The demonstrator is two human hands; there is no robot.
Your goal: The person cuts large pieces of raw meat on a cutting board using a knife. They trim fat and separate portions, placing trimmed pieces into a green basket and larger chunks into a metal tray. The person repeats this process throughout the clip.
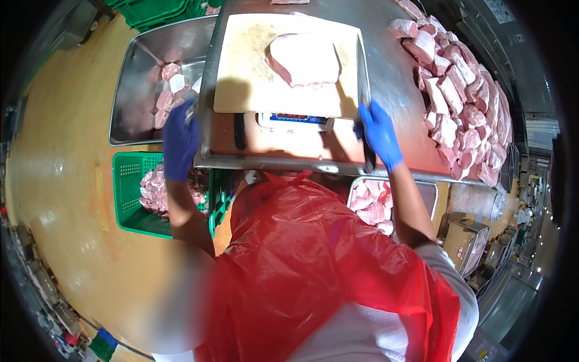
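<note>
A large pale slab of meat (pixel 307 60) lies on the white cutting board (pixel 241 66). My right hand (pixel 380 134), in a blue glove, is closed round the black handle of a knife (pixel 369 157). Its blade points away from me along the board's right edge. Beside the steel bin (pixel 136 90), my gloved left hand (pixel 181 140) has its fingers curled at the table's left edge; a small greyish thing shows at its fingertips, too unclear to name. Under the board's near edge sits a scale (pixel 295 120) with a lit display.
Many cut meat pieces (pixel 455 90) are heaped along the right of the steel table (pixel 386 66). The left bin holds several chunks. Below it stands a green crate (pixel 129 193) of trimmings. A steel tray (pixel 427 196) with meat is below the table. A black handle (pixel 240 131) lies left of the scale.
</note>
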